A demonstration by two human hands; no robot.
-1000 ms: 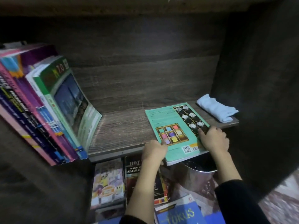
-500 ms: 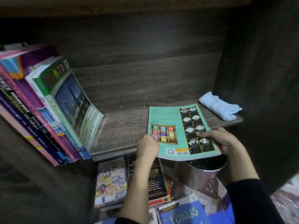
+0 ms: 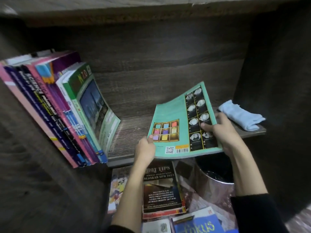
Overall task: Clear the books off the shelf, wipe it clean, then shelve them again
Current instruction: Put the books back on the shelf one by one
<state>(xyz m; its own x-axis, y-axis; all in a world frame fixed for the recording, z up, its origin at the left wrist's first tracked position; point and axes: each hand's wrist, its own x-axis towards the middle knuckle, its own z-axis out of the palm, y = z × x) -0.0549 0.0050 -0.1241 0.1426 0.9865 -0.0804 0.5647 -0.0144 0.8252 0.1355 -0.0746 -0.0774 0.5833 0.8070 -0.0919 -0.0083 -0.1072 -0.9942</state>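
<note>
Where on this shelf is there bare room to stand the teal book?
The shelf is bare from the leaning books on the left to the cloth at the right; the teal book, in the left hand and right hand, hangs over the right part of that stretch. The left end is packed. Below, floor books and a bin crowd the space.

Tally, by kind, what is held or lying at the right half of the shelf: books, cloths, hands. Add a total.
Books: 1, the teal book, held by both hands
Cloths: 1, the blue cloth, folded in the right corner
Hands: 2, the left hand and the right hand
Total: 4
</note>
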